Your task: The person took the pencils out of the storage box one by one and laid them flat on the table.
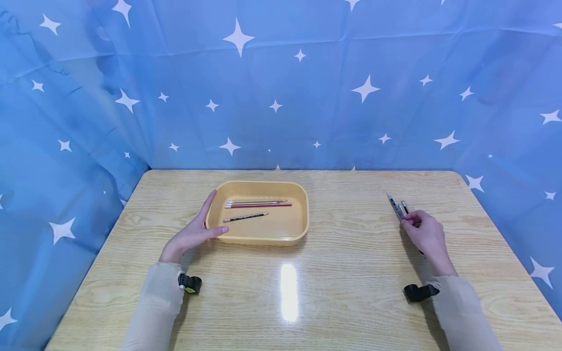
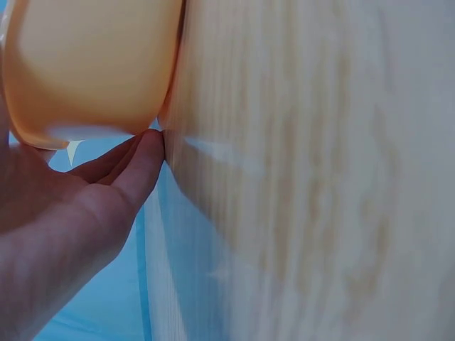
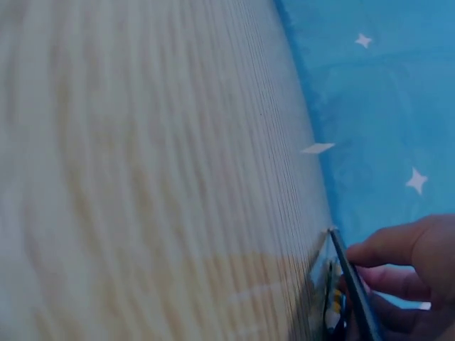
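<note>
My left hand (image 1: pixel 193 235) holds the left end of a yellow plastic tray (image 1: pixel 263 240), thumb over the near rim and fingers along the outside. In the left wrist view, the fingertips (image 2: pixel 151 142) are at the tray's lower edge, close to the table. Inside the tray lie a dark patterned pencil (image 1: pixel 246 217), a red pencil (image 1: pixel 272 205) and a pencil or two beside it. At the right, my right hand (image 1: pixel 427 235) pinches a dark pencil (image 3: pixel 353 288) between thumb and fingers. More pencils (image 1: pixel 405 206) lie close beside it, partly hidden by the hand.
The wood-grain table (image 1: pixel 351 273) runs from the tray across to the right hand. A blue curtain (image 1: pixel 298 117) with white stars hangs behind the table and at both sides. A bright light reflection shows at the front middle of the tabletop.
</note>
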Motion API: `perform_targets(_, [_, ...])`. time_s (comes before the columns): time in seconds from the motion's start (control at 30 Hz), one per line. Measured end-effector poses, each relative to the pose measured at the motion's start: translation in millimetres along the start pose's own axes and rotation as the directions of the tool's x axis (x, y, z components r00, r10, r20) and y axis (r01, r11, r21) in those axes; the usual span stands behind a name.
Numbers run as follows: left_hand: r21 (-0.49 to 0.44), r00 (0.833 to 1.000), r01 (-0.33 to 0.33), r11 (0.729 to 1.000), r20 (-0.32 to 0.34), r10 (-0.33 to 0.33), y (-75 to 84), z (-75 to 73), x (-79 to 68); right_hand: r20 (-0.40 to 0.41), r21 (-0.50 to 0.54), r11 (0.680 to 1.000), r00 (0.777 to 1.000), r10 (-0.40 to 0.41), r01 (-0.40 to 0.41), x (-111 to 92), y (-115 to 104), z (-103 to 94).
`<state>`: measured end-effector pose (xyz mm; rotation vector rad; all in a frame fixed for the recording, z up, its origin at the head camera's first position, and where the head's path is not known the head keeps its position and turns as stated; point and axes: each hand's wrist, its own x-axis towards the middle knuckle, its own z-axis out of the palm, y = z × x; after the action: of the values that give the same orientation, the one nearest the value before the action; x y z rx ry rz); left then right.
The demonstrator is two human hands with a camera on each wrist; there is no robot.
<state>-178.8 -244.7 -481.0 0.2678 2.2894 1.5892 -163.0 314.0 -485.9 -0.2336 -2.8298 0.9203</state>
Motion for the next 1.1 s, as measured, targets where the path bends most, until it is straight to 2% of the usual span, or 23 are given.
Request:
perform_targets(0.27, [-0.003, 1.000, -0.007, 1.000, 0.001, 0.007, 1.3, -0.1, 1.3, -0.036, -0.004, 0.999, 0.999, -0.040, 0.039, 0, -2, -4.1])
perform_targets(0.5, [0.000, 1.000, 0.001, 1.000, -0.006, -0.001, 1.2, 0.2, 0.4, -0.008, 0.011, 0.998, 0.998, -0.057, 0.057, 1, -12, -5.5])
perform_targets(0.87, [-0.004, 1.000, -0.010, 1.000, 0.000, 0.010, -0.5, 0.1, 0.6, 0.004, 0.052, 0.980, 0.981, -0.194, 0.193, 2, -32, 8.0])
perform_targets(1.1, [-0.017, 1.000, -0.008, 1.000, 0.004, 0.008, -0.5, -0.1, -0.2, 0.066, 0.144, 0.956, 0.961, -0.268, 0.256, 3, -45, 22.2])
